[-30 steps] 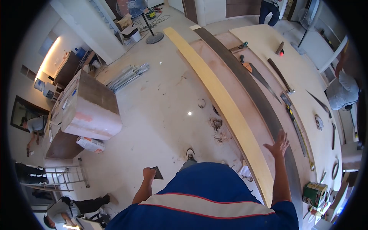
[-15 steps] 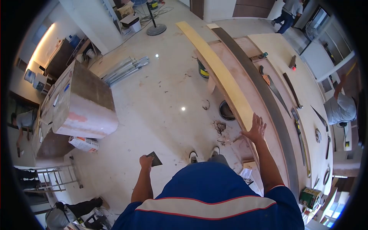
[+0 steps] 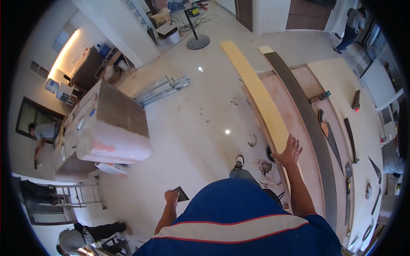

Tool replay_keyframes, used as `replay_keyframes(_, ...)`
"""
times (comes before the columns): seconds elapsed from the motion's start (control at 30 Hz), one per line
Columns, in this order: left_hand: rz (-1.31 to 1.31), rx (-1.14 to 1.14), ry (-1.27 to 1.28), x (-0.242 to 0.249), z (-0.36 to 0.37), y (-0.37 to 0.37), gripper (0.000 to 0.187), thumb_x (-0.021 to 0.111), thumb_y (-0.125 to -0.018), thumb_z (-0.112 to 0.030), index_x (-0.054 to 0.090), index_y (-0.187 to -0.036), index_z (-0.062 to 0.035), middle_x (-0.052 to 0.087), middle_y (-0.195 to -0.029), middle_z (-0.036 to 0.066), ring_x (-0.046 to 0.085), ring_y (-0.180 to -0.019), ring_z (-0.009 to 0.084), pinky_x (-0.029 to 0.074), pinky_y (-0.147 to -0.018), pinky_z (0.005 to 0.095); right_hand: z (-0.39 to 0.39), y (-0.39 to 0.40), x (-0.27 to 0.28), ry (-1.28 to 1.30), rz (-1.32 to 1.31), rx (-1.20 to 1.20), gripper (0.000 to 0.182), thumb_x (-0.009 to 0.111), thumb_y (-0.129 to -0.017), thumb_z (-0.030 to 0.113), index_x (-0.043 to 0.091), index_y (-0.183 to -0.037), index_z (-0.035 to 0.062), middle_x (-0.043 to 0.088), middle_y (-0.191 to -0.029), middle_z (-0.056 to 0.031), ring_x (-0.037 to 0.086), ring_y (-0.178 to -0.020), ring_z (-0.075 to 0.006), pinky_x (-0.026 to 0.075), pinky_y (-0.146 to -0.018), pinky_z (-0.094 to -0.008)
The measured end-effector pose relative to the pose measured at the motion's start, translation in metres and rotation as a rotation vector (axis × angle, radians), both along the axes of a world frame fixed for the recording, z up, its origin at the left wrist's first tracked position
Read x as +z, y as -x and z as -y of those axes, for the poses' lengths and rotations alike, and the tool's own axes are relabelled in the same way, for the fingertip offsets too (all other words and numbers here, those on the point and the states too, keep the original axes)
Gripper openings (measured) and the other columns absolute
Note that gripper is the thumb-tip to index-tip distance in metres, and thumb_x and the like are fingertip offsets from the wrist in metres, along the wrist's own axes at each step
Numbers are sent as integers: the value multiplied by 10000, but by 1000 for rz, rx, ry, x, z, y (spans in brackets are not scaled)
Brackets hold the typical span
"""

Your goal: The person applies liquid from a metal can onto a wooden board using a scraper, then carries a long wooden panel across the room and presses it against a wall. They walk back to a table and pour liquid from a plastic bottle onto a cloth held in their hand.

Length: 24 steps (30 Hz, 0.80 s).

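Note:
Low in the middle of the head view, my left hand [image 3: 172, 196] is closed round a dark flat blade-like tool [image 3: 182, 194]. My right hand [image 3: 289, 152] lies with spread fingers on the near part of a long pale yellow strip [image 3: 256, 87]. The strip runs along the left edge of a pinkish workbench [image 3: 275, 91]. Beside it, further right, a long dark strip [image 3: 299, 94] stretches down the bench.
A saw [image 3: 333, 143], a hammer [image 3: 351, 141] and other tools lie on the board to the right. Left are a pink-sided block [image 3: 119, 147] and metal profiles [image 3: 162, 89]. A stand base [image 3: 198, 42] is ahead. Several people are around the room's edges.
The whole view has shifted, with the bench and floor items now further right and lower. One shoe shows instead of two. My left hand still holds the tool and my right hand stays on the yellow strip.

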<state>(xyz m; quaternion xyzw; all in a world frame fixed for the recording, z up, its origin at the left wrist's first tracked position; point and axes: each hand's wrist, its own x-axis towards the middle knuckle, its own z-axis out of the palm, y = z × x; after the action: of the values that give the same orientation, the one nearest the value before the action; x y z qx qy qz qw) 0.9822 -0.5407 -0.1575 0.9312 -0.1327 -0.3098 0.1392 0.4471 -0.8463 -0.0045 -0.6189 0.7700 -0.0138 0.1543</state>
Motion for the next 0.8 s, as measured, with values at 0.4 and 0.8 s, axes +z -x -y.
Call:
replay_keyframes(0.4, 46, -70, 47, 63, 140, -23, 221, 739, -635, -89, 674, -794, 51, 673, -718, 182, 665, -666, 309, 519, -617, 404, 66, -17, -2, -134, 12, -134, 1192, 814, -657, 396, 136, -1554, 2, 449, -1333, -246, 432, -1229, -410, 300, -1067, -519)
replay_keyframes(0.8, 40, -239, 98, 61, 323, -86, 207, 716, -633, -37, 675, -805, 70, 649, -707, 140, 663, -662, 270, 519, -567, 415, 30, 19, -16, -182, 4, -209, 1246, 860, -563, 258, 148, -1555, 11, 459, -1314, -219, 445, -1219, -393, 301, -1102, -491)
